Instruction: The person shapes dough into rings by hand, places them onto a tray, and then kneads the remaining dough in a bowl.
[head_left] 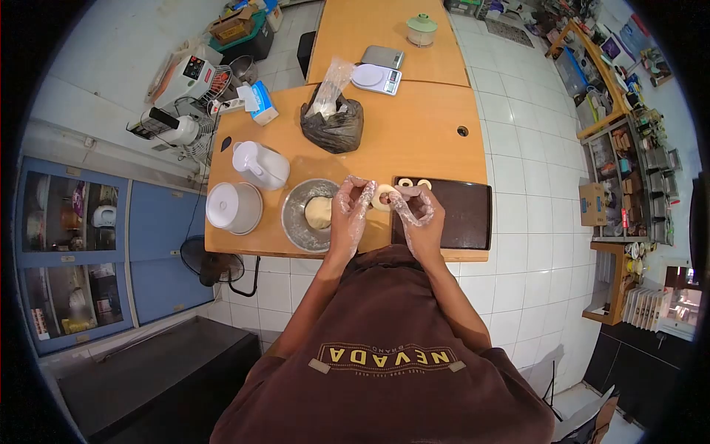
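Note:
Between my two floury hands hangs a pale dough ring (pixel 381 198) with a hole in its middle. My left hand (pixel 350 211) pinches its left edge with the fingertips. On the other side, my right hand (pixel 421 212) has its fingers on the ring's right edge. A steel bowl (pixel 291 224) stands just left of my left hand, with a smooth ball of dough (pixel 319 212) in it. Under and behind my right hand lies a dark baking tray (pixel 466 214). Two small dough rings (pixel 424 184) rest along its far left edge.
Left of the bowl stand a white tub (pixel 234 208) and a white pitcher (pixel 261 165). Farther back are a black plastic bag (pixel 333 127), a kitchen scale (pixel 376 78) and a green-lidded container (pixel 421 31). A fan (pixel 211 261) stands by the table's left front.

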### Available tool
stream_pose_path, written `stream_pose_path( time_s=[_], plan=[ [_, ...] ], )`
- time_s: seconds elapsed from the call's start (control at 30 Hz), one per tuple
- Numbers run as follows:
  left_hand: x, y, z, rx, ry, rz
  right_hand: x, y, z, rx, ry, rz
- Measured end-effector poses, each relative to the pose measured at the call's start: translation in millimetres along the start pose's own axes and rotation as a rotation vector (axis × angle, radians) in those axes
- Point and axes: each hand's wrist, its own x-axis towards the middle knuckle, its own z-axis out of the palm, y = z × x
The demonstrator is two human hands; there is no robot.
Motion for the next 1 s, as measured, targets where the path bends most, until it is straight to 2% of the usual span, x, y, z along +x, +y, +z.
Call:
stream_pose_path(
  time_s=[0.07,0.13,0.23,0.27,0.33,0.37,0.43,0.53,0.63,0.73,0.83,1.0],
  plan=[
    [0.4,-0.6,-1.8,-0.024,0.012,-0.042,0.8,-2.3,1.8,0.054,-0.001,0.011],
    [1.5,0.4,-2.4,0.090,-0.043,0.021,2.4,-2.2,3.8,0.095,-0.017,0.034],
    [1.4,5.4,-0.8,0.089,-0.154,0.109,5.3,-2.7,-1.6,-0.097,-0.122,-0.031],
    [1.2,8.6,0.3,0.059,-0.196,0.138,5.4,-3.2,-0.4,-0.038,-0.081,-0.009],
    [0.2,17.2,3.4,0.069,-0.183,0.071,6.1,-4.1,2.8,0.080,0.001,0.034],
    [-0.1,19.2,4.2,0.075,-0.178,0.037,6.3,-3.9,1.9,0.049,0.015,0.044],
    [3.5,14.7,-0.3,0.154,-0.151,0.100,6.8,-2.9,-0.6,-0.012,0.042,0.064],
    [4.1,19.8,-3.7,0.278,-0.158,0.117,5.3,1.4,-1.1,0.021,-0.046,0.120],
    [4.7,27.0,-7.4,0.427,-0.214,0.161,6.7,2.6,-1.6,-0.151,-0.113,0.163],
    [6.0,23.9,-12.6,0.453,-0.224,0.195,8.3,10.9,-2.3,-0.148,-0.041,0.060],
    [6.2,21.5,-13.6,0.438,-0.207,0.201,8.6,8.8,-1.9,-0.121,0.006,0.049],
    [7.6,33.5,-11.8,0.593,-0.300,0.258,10.7,-6.5,0.9,-0.410,-0.067,-0.006]
  ],
)
